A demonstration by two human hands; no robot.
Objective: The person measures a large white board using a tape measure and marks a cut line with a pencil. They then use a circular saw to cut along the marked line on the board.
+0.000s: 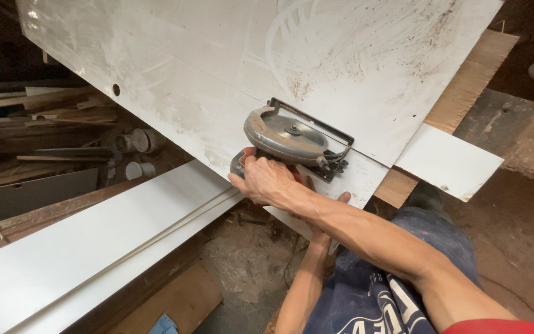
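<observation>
White board (pixel 217 68) under circ. saw (pixel 292 139); R hand (pixel 267 182) gripping, L hand (pixel 335 207) beneath.

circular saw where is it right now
In the head view the round grey metal circular saw sits centre frame on the large dusty white board, near its lower edge, gripped from behind by the right hand.

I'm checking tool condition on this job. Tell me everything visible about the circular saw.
The circular saw is hand-held, with a worn, dull grey metal blade guard, a round hub at its centre and a dark rectangular base plate. It sits flat on the dusty white board, near its lower edge. The right hand grips its reddish handle; the left hand reaches under the board nearby.
</observation>
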